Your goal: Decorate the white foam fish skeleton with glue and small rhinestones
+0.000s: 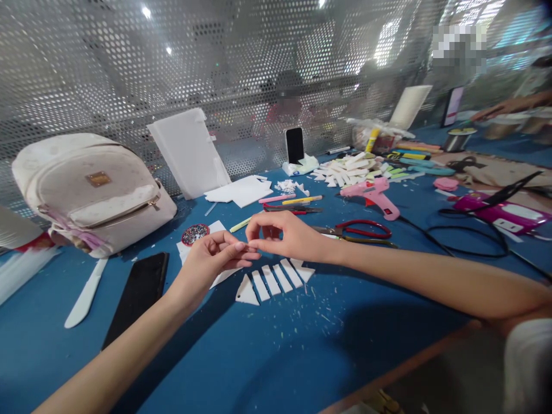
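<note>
At centre frame, the bare left hand (211, 256) and right hand (288, 237) meet at pinched fingertips, whether grasping anything I cannot tell, with flat white pieces (271, 280) in a fish-shaped row just below on the blue surface (207, 368).

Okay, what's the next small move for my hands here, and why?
I'd probably part your right hand slightly from your left hand to check for something small: their fingertips meet just beyond the row of white pieces, and whatever they may pinch is hidden or too small to tell.
</note>
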A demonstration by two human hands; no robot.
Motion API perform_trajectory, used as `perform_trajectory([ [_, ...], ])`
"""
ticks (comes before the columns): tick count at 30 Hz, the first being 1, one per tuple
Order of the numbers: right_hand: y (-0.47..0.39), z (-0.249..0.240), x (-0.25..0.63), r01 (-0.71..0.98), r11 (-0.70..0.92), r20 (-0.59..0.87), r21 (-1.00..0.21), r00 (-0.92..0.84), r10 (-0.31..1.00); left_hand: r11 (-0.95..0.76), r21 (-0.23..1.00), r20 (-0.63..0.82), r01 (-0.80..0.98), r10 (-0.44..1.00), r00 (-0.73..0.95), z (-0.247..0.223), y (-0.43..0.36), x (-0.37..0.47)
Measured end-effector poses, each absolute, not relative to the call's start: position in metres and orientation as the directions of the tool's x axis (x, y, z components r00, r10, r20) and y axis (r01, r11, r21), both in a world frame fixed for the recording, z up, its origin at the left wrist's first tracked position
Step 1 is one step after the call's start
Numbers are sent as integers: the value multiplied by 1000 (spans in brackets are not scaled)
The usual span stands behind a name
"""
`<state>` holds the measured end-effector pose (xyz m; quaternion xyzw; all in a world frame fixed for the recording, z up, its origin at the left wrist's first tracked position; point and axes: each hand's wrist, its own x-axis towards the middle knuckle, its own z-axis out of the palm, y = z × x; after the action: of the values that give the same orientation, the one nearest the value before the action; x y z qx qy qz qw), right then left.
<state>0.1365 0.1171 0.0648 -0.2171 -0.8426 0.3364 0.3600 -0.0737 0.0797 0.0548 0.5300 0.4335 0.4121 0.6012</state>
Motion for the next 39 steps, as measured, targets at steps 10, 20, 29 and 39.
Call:
perform_trajectory([
  [10,118,66,139,134,700,492,-702,-620,611,89,995,-78,-45,974,213,59,76,-71],
  [20,122,64,140,111,691,502,-714,-606,617,59,998,-53,-29,985,162,58,77,-72],
  [29,138,63,142,146,598,437,-788,-550,711,65,997,-59,-36,988,142,57,80,-74],
  [39,149,64,144,31,456,393,-889,-457,798,59,997,-51,-50,988,143,59,78,-73],
])
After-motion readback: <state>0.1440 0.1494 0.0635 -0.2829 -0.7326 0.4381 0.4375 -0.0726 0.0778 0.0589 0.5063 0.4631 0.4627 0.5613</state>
